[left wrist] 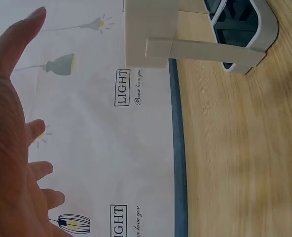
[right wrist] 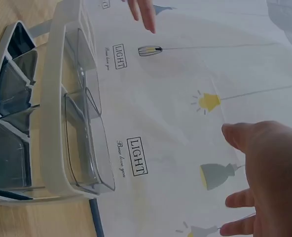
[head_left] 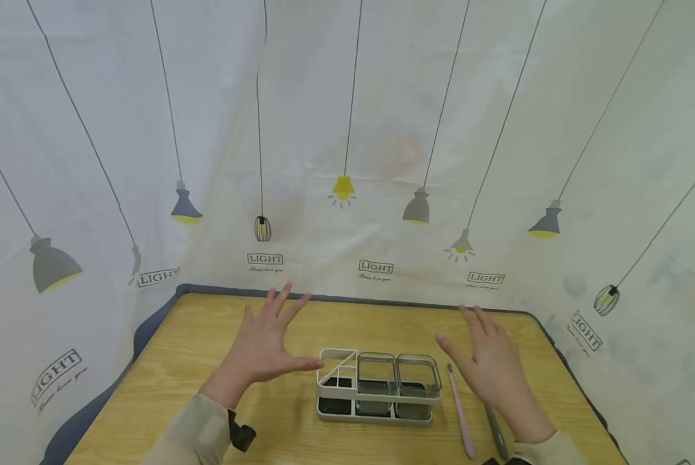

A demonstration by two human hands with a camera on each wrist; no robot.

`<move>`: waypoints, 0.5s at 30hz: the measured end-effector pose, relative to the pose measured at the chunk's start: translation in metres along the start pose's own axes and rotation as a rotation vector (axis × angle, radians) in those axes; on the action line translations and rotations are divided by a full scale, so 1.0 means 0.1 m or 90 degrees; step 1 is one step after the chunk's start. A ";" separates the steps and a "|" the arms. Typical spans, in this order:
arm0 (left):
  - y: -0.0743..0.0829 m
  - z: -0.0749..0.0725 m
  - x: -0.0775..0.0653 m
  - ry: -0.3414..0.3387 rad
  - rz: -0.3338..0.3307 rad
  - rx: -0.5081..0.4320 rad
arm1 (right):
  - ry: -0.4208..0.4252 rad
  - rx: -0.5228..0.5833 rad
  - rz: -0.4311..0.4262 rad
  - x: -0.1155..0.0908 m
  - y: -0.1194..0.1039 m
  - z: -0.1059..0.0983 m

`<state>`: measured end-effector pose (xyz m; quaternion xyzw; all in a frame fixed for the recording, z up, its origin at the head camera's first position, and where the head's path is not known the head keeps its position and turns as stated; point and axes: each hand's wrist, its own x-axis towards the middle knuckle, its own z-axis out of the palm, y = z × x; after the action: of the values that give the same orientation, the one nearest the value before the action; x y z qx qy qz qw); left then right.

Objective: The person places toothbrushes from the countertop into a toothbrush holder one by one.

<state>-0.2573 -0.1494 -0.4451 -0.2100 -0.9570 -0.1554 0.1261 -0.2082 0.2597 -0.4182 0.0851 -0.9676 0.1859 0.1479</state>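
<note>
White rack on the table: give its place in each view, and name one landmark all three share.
Head: white rack low in the picture, just right of centre.
Left wrist: white rack at the top, centre to right, cut off by the top edge.
Right wrist: white rack large along the left side.
Shared landmark: blue table edge.

Before you, an off-white two-tier toothbrush holder [head_left: 338, 391] stands upright on the wood-grain table [head_left: 202, 323], its base dark-lined. Two clear cups [head_left: 376, 369] sit side by side right of its divided section. To your right, a pink toothbrush [head_left: 460, 413] lies bristles away; beyond it, a gray handle [head_left: 496, 434] lies partly hidden.
</note>
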 end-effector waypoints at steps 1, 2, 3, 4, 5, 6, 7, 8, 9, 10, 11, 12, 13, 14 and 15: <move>-0.01 0.02 0.00 0.000 -0.004 -0.014 | -0.004 0.018 0.006 0.01 0.03 0.00; -0.03 0.03 0.00 -0.001 -0.007 -0.029 | -0.008 0.035 0.014 0.01 0.05 0.00; -0.04 0.05 0.00 -0.005 -0.011 -0.042 | -0.015 0.051 0.020 0.01 0.07 0.00; -0.05 0.07 0.00 -0.006 -0.012 -0.056 | -0.024 0.063 0.028 0.02 0.10 0.01; -0.06 0.09 0.00 -0.007 -0.009 -0.069 | -0.034 0.075 0.037 0.02 0.12 0.01; -0.07 0.12 0.00 -0.009 -0.007 -0.086 | -0.045 0.085 0.047 0.02 0.15 0.02; -0.08 0.15 0.00 -0.014 -0.003 -0.105 | -0.056 0.094 0.055 0.03 0.17 0.03; -0.09 0.17 0.00 -0.019 0.000 -0.123 | -0.065 0.101 0.063 0.03 0.19 0.04; -0.10 0.20 -0.01 -0.027 0.003 -0.141 | -0.074 0.108 0.070 0.03 0.21 0.05; -0.11 0.23 -0.01 -0.033 0.007 -0.164 | -0.082 0.116 0.077 0.03 0.23 0.07; -0.11 0.25 -0.02 -0.041 0.009 -0.186 | -0.089 0.123 0.083 0.04 0.26 0.08; -0.11 0.27 -0.03 -0.053 0.007 -0.211 | -0.095 0.130 0.091 0.04 0.28 0.10; -0.11 0.29 -0.03 -0.062 0.007 -0.232 | -0.101 0.139 0.097 0.04 0.30 0.11; -0.11 0.30 -0.04 -0.071 0.006 -0.254 | -0.106 0.146 0.105 0.04 0.32 0.12; -0.11 0.32 -0.05 -0.077 0.002 -0.273 | -0.110 0.154 0.112 0.04 0.33 0.14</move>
<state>-0.2636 -0.1490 -0.4785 -0.2423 -0.9075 -0.3424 0.0211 -0.2229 0.2846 -0.4403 0.0333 -0.9511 0.3050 0.0360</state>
